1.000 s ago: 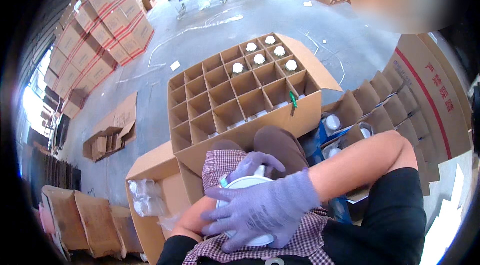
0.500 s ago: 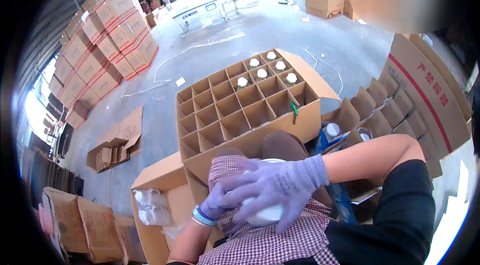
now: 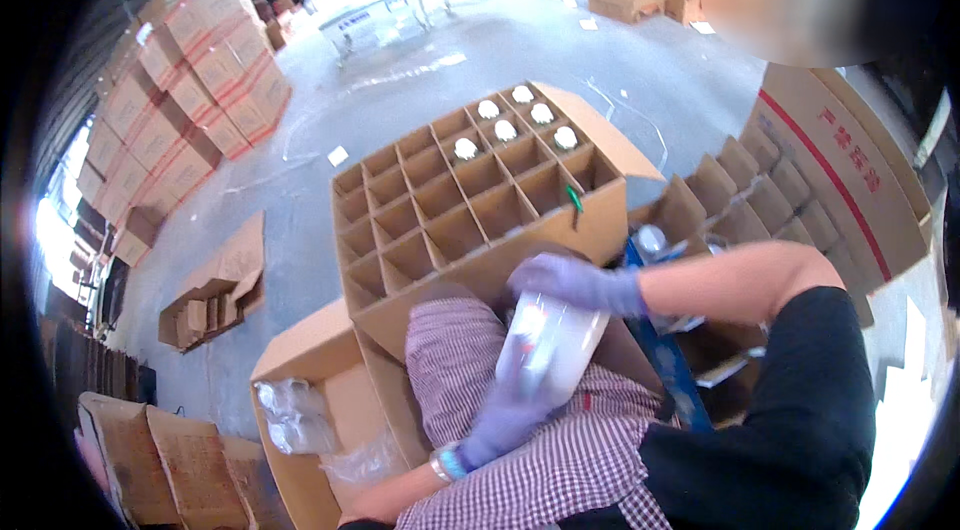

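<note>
Above my lap, over the checked apron (image 3: 460, 340), is a shiny white bottle (image 3: 550, 345), tilted, with a small reddish print on its side. My left hand (image 3: 510, 420), in a purple glove, grips its lower end. My right hand (image 3: 578, 286), gloved alike and slightly blurred, is closed over the upper end, with its fingertips partly hidden. Just beyond my knees stands an open divided carton (image 3: 400, 300). Several white-capped bottles (image 3: 505, 131) sit in its far right compartments, and a green strip (image 3: 573, 198) hangs on a near divider.
At left, an open carton (image 3: 340, 380) holds clear plastic-wrapped pieces (image 3: 298, 420). Another divided carton (image 3: 760, 210) stands at right, with a white-topped item (image 3: 652, 239) inside. Stacked boxes (image 3: 190, 90) rise at the far left; a flattened carton (image 3: 215, 290) lies on the floor.
My hands have moved apart along the white bottle: the right up to its upper end, the left to its lower end. More of the bottle shows. The view has shifted slightly.
</note>
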The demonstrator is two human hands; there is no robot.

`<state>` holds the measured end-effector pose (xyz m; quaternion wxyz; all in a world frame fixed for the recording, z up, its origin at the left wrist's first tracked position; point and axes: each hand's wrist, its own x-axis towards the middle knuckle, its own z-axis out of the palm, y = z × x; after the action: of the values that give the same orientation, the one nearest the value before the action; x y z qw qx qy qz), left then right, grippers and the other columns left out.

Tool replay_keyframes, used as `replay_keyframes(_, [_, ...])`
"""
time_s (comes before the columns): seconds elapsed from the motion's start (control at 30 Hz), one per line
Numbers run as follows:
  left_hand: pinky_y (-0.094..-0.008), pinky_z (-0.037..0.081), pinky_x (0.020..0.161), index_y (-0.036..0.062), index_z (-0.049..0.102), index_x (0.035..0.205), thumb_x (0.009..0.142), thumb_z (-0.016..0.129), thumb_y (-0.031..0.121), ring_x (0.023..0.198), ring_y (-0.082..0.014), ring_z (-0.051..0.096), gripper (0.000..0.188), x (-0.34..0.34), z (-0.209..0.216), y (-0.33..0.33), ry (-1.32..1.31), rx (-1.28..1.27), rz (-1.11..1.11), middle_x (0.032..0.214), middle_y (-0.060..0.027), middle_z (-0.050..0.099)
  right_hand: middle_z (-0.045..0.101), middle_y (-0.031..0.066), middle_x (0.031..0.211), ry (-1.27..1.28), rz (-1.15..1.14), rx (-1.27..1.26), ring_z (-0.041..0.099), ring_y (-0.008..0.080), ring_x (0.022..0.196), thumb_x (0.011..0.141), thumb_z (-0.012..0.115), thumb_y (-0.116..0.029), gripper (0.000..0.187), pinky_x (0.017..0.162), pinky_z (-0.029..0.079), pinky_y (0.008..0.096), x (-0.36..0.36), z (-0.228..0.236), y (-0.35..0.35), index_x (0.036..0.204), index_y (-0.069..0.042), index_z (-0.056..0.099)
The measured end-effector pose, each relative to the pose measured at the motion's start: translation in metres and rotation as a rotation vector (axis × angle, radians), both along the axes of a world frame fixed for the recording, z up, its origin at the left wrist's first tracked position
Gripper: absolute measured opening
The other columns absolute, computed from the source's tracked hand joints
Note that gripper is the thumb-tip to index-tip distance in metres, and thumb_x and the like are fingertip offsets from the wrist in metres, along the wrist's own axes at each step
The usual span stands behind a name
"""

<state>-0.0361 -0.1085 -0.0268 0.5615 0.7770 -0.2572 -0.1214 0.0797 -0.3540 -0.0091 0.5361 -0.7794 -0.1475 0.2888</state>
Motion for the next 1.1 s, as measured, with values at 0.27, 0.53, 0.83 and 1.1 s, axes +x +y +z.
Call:
replay_keyframes(0.27, [-0.0315,0.047,0.101,-0.0028,0.043,0.149,0.084,0.074,0.018,0.114,-0.0157,0.059,0.075,0.061,0.047,0.059,0.576,-0.225,-0.238,0.129,-0.0101,0.064,0.048,0.0177,0.143,-1.074,0.347,-0.061,0.046,0.04,0.132,0.073,0.079,-0.044,0.078,0.111,0.04,0.0467,-0.07,0.11,0.031,0.139,-0.014,0.052])
replay_keyframes(0.53, [-0.0281,0.05,0.092,-0.0041,0.037,0.152,0.088,0.073,0.029,0.108,-0.0135,0.061,0.08,0.023,0.037,0.017,0.432,-0.168,0.098,0.125,-0.0121,0.066,0.062,0.0174,0.119,-0.403,-0.034,-0.127,0.06,0.031,0.115,0.089,0.065,-0.045,0.051,0.1,0.047,0.0417,-0.006,0.035,0.02,0.123,-0.007,0.064])
replay_keyframes(0.83, [-0.0196,0.044,0.059,0.0004,0.03,0.157,0.085,0.072,0.023,0.067,-0.0048,0.053,0.086,0.03,0.039,0.043,0.613,-0.253,0.093,0.099,-0.0027,0.065,0.075,0.0123,0.112,-0.333,-0.351,-1.419,0.072,0.0277,0.106,0.089,0.062,-0.029,0.031,0.08,0.059,0.0466,0.175,-0.052,-0.081,0.109,-0.011,0.077])
replay_keyframes(1.1, [-0.0158,0.034,0.049,0.0049,0.045,0.15,0.084,0.075,0.025,0.056,-0.0005,0.045,0.075,0.059,0.014,0.067,0.769,-0.413,0.007,0.083,0.006,0.063,0.075,0.0183,0.097,-0.272,-0.22,-0.937,0.073,0.0321,0.089,0.07,0.075,-0.031,0.038,0.077,0.058,0.0376,0.156,0.005,-0.099,0.098,-0.005,0.075])
